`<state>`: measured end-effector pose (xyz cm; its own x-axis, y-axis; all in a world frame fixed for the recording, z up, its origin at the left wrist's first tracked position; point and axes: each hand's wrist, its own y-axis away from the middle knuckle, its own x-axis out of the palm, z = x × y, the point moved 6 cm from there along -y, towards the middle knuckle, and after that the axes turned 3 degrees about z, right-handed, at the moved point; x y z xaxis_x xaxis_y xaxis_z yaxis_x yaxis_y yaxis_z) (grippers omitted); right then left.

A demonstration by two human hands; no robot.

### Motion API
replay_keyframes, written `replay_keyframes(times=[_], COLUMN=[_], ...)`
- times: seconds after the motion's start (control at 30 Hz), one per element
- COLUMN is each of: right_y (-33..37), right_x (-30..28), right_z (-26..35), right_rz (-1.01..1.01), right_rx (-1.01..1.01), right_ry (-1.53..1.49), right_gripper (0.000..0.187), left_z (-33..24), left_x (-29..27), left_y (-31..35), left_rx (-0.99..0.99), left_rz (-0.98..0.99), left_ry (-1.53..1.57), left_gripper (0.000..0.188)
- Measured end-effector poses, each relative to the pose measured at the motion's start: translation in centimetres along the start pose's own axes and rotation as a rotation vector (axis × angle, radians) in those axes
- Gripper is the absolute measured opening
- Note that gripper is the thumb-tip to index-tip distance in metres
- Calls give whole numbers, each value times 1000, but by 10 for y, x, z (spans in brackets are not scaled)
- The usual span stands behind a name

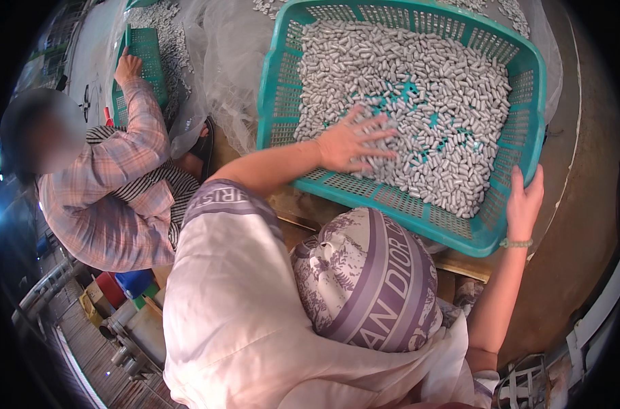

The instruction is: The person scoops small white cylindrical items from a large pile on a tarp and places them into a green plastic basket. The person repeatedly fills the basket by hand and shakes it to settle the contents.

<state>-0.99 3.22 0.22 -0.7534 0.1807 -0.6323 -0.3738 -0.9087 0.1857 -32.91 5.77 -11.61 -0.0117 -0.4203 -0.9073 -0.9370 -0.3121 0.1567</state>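
Observation:
A large green plastic basket [276, 102] with slotted sides tilts in front of me. Many small, silvery-grey, capsule-shaped pieces [364, 61] cover most of its bottom; the green floor shows through in patches near the middle. My left hand [358, 142] lies palm down on the pieces at the near left, its fingers spread and blurred at the tips. At the near right corner, my right hand [526, 204] grips the basket's rim, thumb and fingers on either side of it; a bead bracelet [516, 243] circles that wrist.
To my left sits another person [109, 177] in a plaid shirt, one hand on a smaller green basket [143, 51]. More grey pieces [170, 41] lie beside it, near crumpled clear plastic sheeting [221, 68]. A rounded patterned cloth [368, 279] bulges between my arms. Metal frames [528, 388] stand at lower right.

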Motion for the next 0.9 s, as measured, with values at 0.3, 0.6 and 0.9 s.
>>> replay_keyframes(times=[0.3, 0.6, 0.9], right_y=[2, 3, 3], right_x=[0, -3, 0], right_z=[10, 2, 9], right_rz=[51, 8, 0], right_rx=[-28, -7, -35], right_ry=[-6, -7, 42], right_gripper=[24, 26, 26], left_z=[8, 65, -47], left_x=[-40, -18, -20], left_y=[-140, 2, -104], left_rx=[99, -198, 275], left_rz=[-337, -2, -261], left_ry=[-123, -279, 105], left_gripper=[52, 55, 53])
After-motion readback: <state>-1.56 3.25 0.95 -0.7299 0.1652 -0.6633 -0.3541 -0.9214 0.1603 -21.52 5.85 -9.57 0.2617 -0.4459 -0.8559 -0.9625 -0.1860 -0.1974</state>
